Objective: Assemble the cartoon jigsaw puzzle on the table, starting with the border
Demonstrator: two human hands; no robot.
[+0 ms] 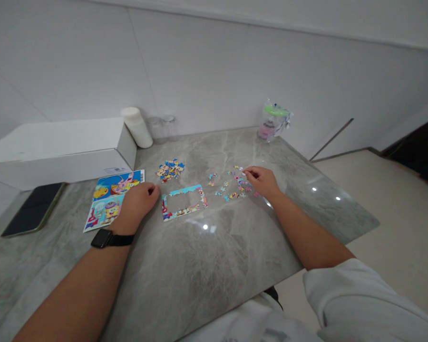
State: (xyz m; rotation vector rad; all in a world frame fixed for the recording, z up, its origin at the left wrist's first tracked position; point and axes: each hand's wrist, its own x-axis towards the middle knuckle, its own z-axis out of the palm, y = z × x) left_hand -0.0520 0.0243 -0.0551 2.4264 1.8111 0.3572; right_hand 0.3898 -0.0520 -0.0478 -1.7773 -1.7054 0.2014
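A jigsaw puzzle's border [184, 192], joined into a rectangle with an open middle, lies on the grey marble-look table. My left hand [141, 199], with a black watch on its wrist, rests just left of it with curled fingers, partly covering a printed cartoon sheet [105, 209]. Nothing shows in that hand. To the right of the border my right hand [263, 181] pinches a small puzzle piece [244, 174] over a spread of loose pieces [232, 195]. Behind the border sits a heaped pile of puzzle pieces [170, 169].
A phone [34, 209] lies at the left, before a long white box [60, 142]. Next to the box stand a white bottle [137, 127] and two clear glasses [163, 128]. A plastic-wrapped cup [272, 122] with a green top is at the back right, near the table's edge [328, 187].
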